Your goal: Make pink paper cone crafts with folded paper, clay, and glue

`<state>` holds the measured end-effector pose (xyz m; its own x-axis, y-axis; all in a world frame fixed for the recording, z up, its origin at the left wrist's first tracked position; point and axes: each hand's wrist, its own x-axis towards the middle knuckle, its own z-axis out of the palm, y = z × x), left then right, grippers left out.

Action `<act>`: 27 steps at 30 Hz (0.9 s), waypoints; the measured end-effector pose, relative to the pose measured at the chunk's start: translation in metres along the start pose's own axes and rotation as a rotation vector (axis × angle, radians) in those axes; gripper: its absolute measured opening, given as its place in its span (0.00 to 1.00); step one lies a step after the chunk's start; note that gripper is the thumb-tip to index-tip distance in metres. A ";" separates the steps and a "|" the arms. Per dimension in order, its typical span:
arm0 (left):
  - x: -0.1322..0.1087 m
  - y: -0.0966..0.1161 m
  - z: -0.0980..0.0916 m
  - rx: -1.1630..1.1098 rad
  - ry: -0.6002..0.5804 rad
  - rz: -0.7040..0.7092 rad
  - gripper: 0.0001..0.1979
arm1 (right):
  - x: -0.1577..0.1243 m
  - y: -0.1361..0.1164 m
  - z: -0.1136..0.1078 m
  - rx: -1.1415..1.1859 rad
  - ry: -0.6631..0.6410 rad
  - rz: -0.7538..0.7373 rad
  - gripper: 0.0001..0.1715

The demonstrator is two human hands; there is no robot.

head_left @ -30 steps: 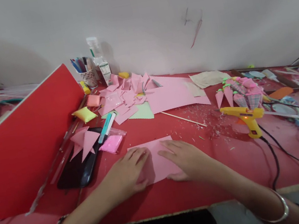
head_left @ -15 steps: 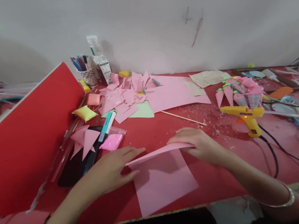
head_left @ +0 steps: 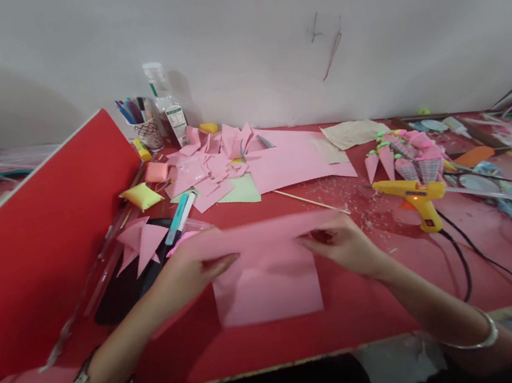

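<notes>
Between my hands is a pink sheet of paper (head_left: 268, 288), folded over along its far part and slightly blurred by motion. My left hand (head_left: 203, 260) pinches its left side, thumb below and fingers behind the paper. My right hand (head_left: 336, 240) grips the right side in the same way. To the left, folded pink paper triangles (head_left: 143, 241) lie on a black flat object (head_left: 118, 295), beside a turquoise and white cutter (head_left: 180, 218). A yellow glue gun (head_left: 415, 196) rests right of my right hand.
Pink paper scraps (head_left: 212, 166) and a large pink sheet (head_left: 290, 162) lie at the back. A thin stick (head_left: 310, 200) lies beyond my hands. Small pink cones (head_left: 411, 154) cluster at the right. A red board (head_left: 59, 252) leans on the left. The glue gun's cord (head_left: 498, 274) runs over the edge.
The pink sheet has been raised and straightened, its near edge moving away from the table's front. Both hands now pinch its sides; the left hand was beside its left edge with fingers apart.
</notes>
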<state>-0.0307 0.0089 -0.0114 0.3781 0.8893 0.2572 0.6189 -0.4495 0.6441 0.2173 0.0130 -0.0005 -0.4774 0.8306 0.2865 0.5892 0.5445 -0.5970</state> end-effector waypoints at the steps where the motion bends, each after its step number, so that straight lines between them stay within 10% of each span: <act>1: 0.002 0.001 -0.001 0.020 0.066 0.056 0.12 | 0.000 -0.003 -0.002 -0.054 0.072 -0.089 0.12; 7: -0.003 0.003 0.000 0.353 0.420 0.362 0.05 | -0.016 -0.011 -0.004 -0.450 0.390 -0.402 0.13; 11: -0.019 -0.004 0.013 0.610 0.244 0.658 0.11 | -0.030 -0.006 0.009 -0.540 0.271 -0.374 0.15; 16: -0.037 -0.013 0.030 0.557 -0.187 0.556 0.16 | -0.040 -0.002 0.022 -0.455 -0.177 -0.195 0.11; 27: -0.038 -0.009 0.028 0.214 -0.194 -0.041 0.12 | -0.027 0.009 0.028 -0.072 -0.202 0.193 0.08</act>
<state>-0.0316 -0.0230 -0.0472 0.4622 0.8833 0.0782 0.7596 -0.4398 0.4791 0.2174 -0.0079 -0.0348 -0.4678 0.8837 0.0129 0.7234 0.3913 -0.5689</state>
